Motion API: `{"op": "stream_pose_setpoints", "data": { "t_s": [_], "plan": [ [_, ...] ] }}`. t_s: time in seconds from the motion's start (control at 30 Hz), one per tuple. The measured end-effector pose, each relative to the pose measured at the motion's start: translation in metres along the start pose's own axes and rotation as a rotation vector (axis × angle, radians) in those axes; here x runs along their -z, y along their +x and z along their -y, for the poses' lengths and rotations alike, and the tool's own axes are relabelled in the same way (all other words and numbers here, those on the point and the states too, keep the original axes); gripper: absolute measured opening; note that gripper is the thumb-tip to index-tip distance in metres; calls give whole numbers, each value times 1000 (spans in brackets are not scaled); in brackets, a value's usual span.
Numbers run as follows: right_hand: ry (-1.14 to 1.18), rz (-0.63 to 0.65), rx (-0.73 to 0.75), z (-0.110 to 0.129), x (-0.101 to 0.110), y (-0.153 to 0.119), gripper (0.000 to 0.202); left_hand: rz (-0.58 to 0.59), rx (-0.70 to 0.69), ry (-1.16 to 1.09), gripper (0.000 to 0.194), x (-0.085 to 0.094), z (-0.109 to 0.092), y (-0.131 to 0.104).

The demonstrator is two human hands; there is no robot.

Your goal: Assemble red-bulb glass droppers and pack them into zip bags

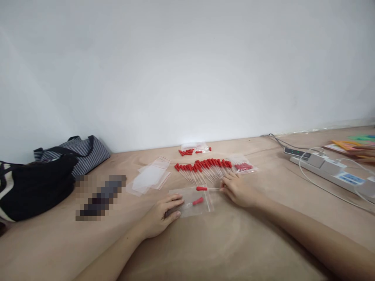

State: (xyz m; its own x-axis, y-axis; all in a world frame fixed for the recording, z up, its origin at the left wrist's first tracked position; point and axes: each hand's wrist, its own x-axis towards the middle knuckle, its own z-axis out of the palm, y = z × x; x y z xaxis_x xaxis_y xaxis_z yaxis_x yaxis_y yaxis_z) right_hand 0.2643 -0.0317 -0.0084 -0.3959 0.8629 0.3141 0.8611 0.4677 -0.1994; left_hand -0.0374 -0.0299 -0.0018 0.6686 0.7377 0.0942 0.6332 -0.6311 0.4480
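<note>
A clear zip bag lies on the table with one red-bulbed dropper inside. My left hand rests on the bag's left end, fingers apart. Over the bag's right part lies the red bulb of a second dropper; my right hand pinches the thin clear tube at its other end. Just beyond is a row of many droppers with red bulbs pointing away. A filled bag of droppers sits at the row's right end.
Flat clear bags lie left of the row. Loose red bulbs are near the wall. A blurred-out dark object and bags are at left. A power strip with cables stands right, near another person's hand.
</note>
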Motion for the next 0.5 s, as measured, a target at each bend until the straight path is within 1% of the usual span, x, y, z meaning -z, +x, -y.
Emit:
{"op": "stream_pose_setpoints", "data": {
  "t_s": [0.1, 0.17, 0.23, 0.33, 0.4, 0.5],
  "plan": [
    [48, 49, 17, -25, 6, -25, 14, -19, -30, 22, 36, -3, -1, 4],
    [61, 80, 2, -33, 11, -32, 13, -30, -40, 27, 36, -4, -1, 5],
    [70, 104, -2, -36, 15, -34, 13, -41, -44, 19, 35, -4, -2, 6],
    [97, 118, 20, -32, 19, -27, 13, -51, 1, 7, 38, -3, -3, 8],
    [143, 108, 39, -25, 19, -18, 18, -57, 35, 7, 41, -3, -5, 10],
    [208, 112, 54, -10, 13, -3, 27, -51, 14, 10, 40, -3, -9, 16]
  ]
}}
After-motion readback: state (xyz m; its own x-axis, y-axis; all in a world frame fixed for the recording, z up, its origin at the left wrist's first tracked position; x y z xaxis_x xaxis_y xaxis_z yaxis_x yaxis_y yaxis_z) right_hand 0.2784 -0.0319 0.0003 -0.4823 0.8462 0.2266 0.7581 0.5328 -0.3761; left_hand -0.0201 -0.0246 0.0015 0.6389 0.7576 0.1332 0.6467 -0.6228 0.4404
